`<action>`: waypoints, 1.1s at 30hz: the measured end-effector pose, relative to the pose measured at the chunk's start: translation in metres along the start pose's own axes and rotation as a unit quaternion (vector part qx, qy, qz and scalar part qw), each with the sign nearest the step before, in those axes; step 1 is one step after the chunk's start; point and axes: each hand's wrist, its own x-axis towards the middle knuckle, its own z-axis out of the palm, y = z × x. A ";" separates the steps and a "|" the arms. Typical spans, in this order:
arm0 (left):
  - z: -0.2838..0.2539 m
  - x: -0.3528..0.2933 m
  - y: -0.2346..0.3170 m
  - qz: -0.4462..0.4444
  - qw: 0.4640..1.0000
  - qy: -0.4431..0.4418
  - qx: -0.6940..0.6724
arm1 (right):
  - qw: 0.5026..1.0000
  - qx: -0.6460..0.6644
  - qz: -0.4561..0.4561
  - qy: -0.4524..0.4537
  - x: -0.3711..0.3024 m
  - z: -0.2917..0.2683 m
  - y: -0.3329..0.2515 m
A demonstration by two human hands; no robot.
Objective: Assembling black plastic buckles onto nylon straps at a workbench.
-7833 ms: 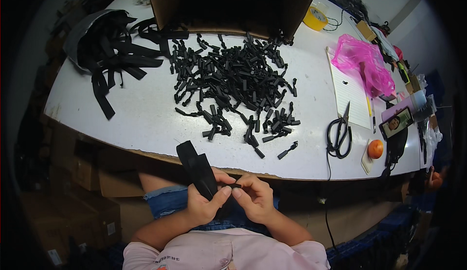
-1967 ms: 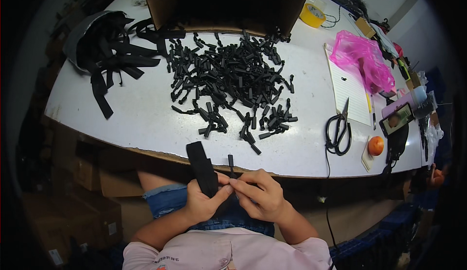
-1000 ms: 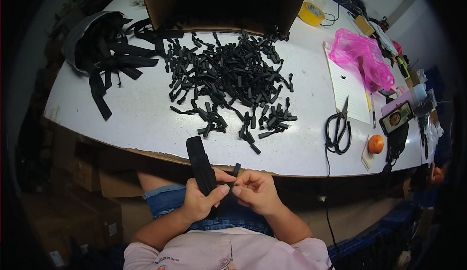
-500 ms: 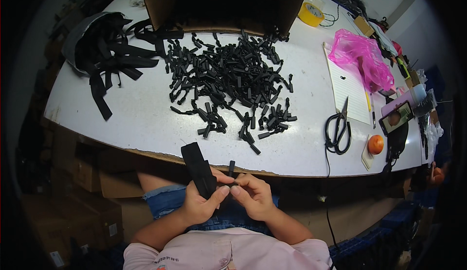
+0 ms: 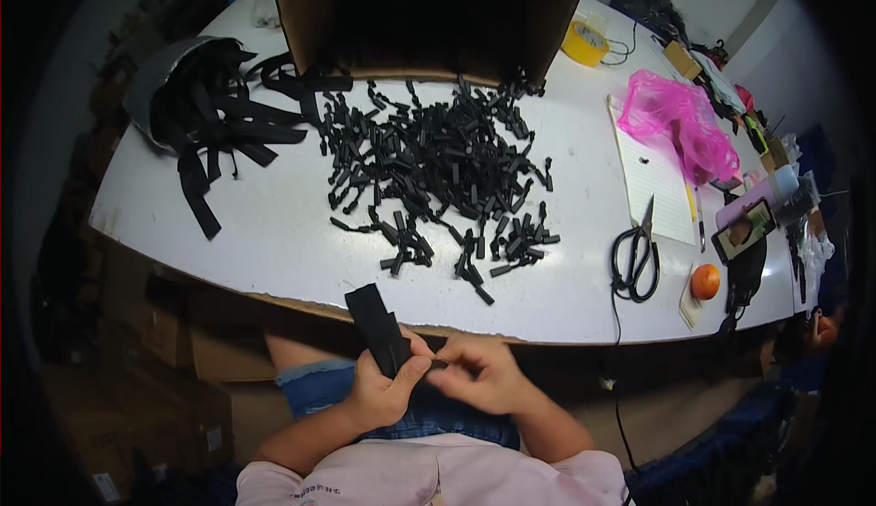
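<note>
My left hand (image 5: 383,395) is closed round a folded black fabric strip (image 5: 372,320), which sticks up past the thumb over my lap. Close against it, my right hand (image 5: 488,376) has its fingers bent and pinched at the strip's near end; they are slightly blurred, and whatever small dark piece lies between the fingertips is mostly hidden. Beyond the table edge lies a heap of small black zipper pulls (image 5: 447,164), some scattered toward me. More black strips (image 5: 260,130) spill from a grey bag (image 5: 141,95) at the left.
An open cardboard box (image 5: 315,22) stands behind the heap. On the right lie black scissors (image 5: 634,264), a lined notepad (image 5: 652,173), a pink plastic bag (image 5: 680,123), an orange fruit (image 5: 704,281), a phone (image 5: 746,230) and a yellow tape roll (image 5: 584,43).
A black pull that stuck up beyond my fingertips no longer shows. My right hand has turned, its fingers curling more over the left fingertips. The whole view has shifted slightly.
</note>
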 end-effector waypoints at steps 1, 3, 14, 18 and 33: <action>-0.001 0.002 -0.001 0.005 1.000 0.016 0.003 | 0.997 -0.050 -0.016 -0.048 -0.001 0.000 0.003; -0.004 0.006 -0.001 0.012 0.999 0.033 0.006 | 0.987 -0.153 -0.053 -0.012 -0.004 0.006 0.009; -0.013 0.002 -0.008 -0.193 0.971 -0.128 -0.063 | 0.839 -0.406 -0.325 0.163 0.012 0.007 -0.006; -0.015 0.000 -0.008 -0.330 0.909 -0.128 -0.219 | 0.813 -0.402 -0.379 0.187 0.006 0.008 0.002; 0.009 -0.002 0.003 -0.112 0.980 -0.015 -0.163 | 0.990 0.033 -0.089 0.108 -0.004 0.008 -0.011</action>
